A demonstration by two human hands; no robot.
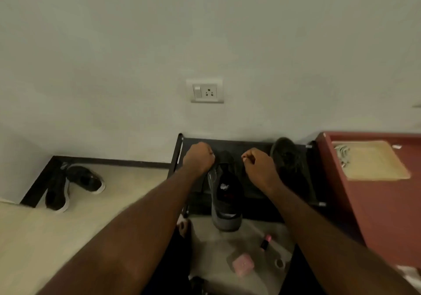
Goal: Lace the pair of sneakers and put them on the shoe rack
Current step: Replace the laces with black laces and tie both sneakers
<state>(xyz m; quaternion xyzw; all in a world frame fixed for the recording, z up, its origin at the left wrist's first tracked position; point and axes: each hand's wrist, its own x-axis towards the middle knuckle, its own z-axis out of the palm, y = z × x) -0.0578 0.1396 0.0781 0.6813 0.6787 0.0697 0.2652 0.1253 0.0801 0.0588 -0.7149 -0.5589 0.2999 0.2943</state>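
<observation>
Grey-and-black sneaker (225, 194) lies on top of the shoe rack (246, 145), toe toward the wall and heel jutting out past the rack's front edge, over the floor. There is a white mark on the tongue. The lacing is too blurred to read. A second sneaker (287, 155), dark, sits on the same rack to the right, apart from the first, toe also near the wall.

Left hand (199, 159): fingers curled into a fist, back of the hand up, at the left edge of the sneaker's forepart and touching it. Right hand (259, 164): fingers curled, thumb and forefinger tips pressed together, just right of the sneaker's toe end. Whether either hand has a lace in it cannot be told. Both forearms are bare and reach in from the bottom of the view.

The rack is dark and stands against a pale wall (205, 32). A white socket plate (204, 90) is on the wall above it. Just beside the rack on the right is a red-brown surface (364, 215) with a raised rim. A tan mat (376, 164) lies on it.

To the left, in the floor's corner, is a pair of dark shoes (75, 185) with white soles, toes touching. On the floor (114, 203) in front of the rack are a pink block (243, 264) and a pink-capped tube (265, 241)
</observation>
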